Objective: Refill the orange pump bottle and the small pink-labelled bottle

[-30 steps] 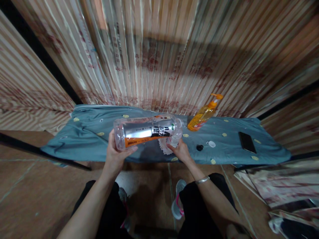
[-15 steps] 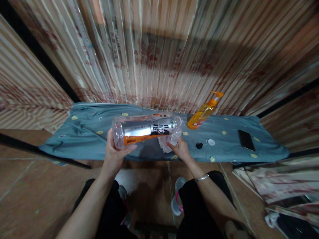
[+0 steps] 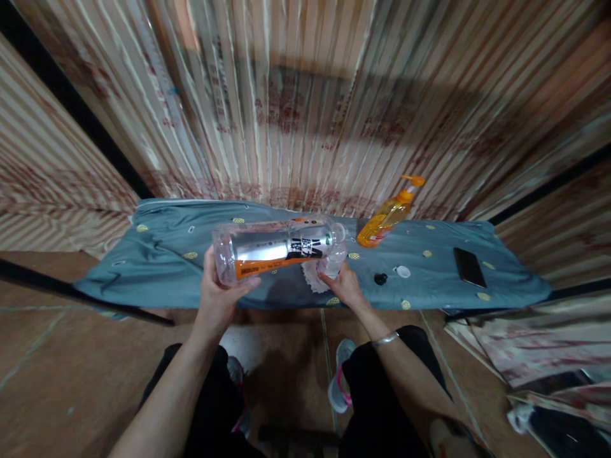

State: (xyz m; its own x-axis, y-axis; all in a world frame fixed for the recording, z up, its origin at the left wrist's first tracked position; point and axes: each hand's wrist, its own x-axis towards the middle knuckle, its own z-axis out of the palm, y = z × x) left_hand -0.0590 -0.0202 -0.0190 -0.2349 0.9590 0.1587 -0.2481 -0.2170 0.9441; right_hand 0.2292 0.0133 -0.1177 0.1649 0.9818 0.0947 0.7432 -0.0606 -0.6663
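Note:
A large clear bottle (image 3: 277,247) with a silver and orange label lies almost level in the air, its neck to the right. My left hand (image 3: 220,289) is wrapped round its base end. My right hand (image 3: 344,285) is closed on a small clear bottle (image 3: 335,256), just under the large bottle's neck. The two mouths meet or nearly meet; the exact contact is too small to tell. Beneath the small bottle a pale scalloped cloth (image 3: 312,278) shows.
On the blue-green cloth-covered table (image 3: 162,254) stands an orange pump bottle (image 3: 384,219). Right of my right hand are a small black cap (image 3: 380,278), a white round piece (image 3: 403,271) and a dark phone (image 3: 470,267). A striped curtain (image 3: 296,114) hangs behind.
The view has shifted very slightly. Both hands hold the same bottles in nearly the same pose.

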